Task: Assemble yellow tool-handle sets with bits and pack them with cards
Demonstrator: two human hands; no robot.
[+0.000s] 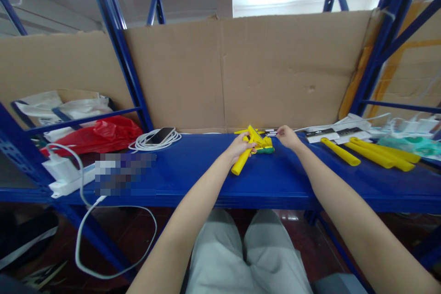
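Observation:
My left hand (238, 146) is wrapped around a yellow plastic piece with a tube-like handle (241, 163), which slants down toward me. Beyond its fingers lie more yellow plastic parts (264, 142), and against them rests a green-handled tool (266, 150) whose kind I cannot tell. My right hand (287, 136) is at the back of the shelf with thumb and fingers pinched together. Small white and dark pieces (271, 132) lie beside its fingertips. Whatever is in that pinch is too small to make out.
Several loose yellow handles (340, 151) lie on the blue shelf (193, 170) at right, near black-and-white packets (352, 134). A phone (161, 136) sits on a coiled white cable at left. Behind are a red bag (113, 133), a power strip (74, 183) and a cardboard wall (275, 73).

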